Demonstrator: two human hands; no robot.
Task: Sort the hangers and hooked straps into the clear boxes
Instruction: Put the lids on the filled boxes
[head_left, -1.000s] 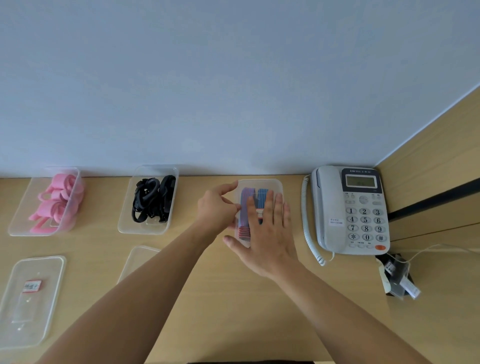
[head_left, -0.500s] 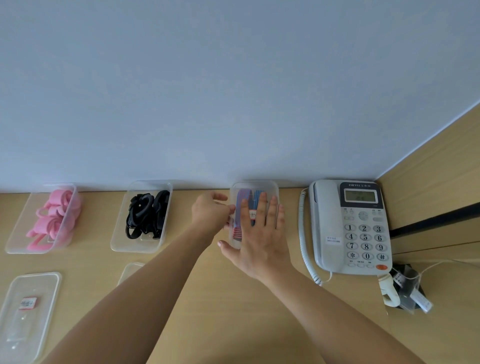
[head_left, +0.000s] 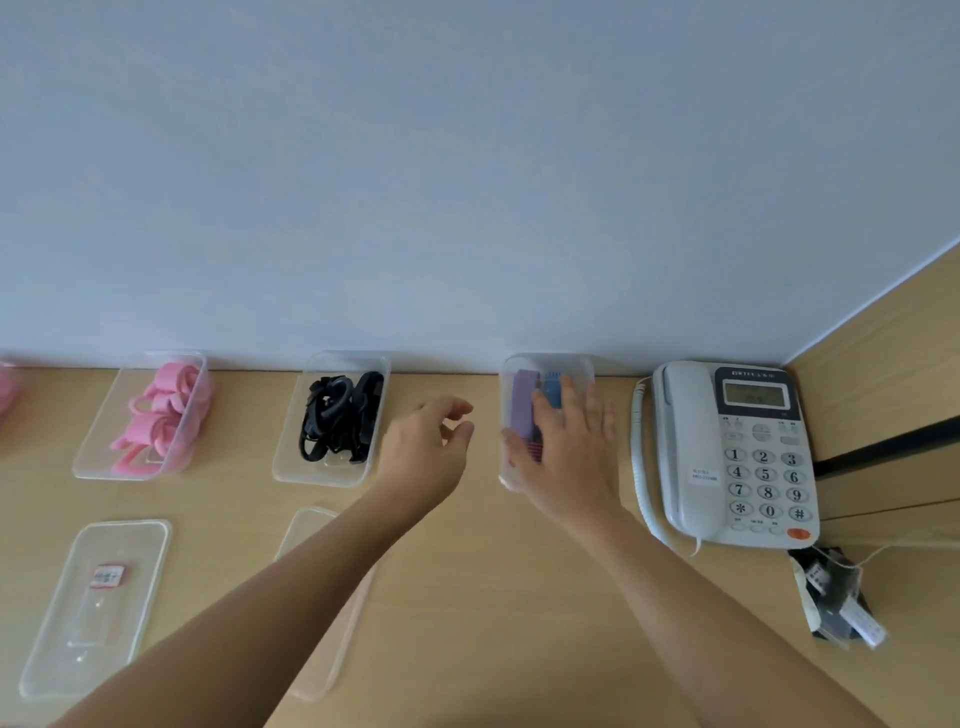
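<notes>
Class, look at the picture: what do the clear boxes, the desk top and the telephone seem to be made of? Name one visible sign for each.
Clear boxes: probably thin glossy plastic; the contents show through the walls.
Desk top: pale wood or wood-look laminate, matte; faint grain lines, so real wood is uncertain.
Telephone: moulded grey-white plastic, smooth with a soft sheen.

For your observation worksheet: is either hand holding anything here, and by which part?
Nothing is gripped. The right hand lies flat, fingers straight, on top of the rightmost clear box; the left hand hovers beside it, loosely curled and empty.
</notes>
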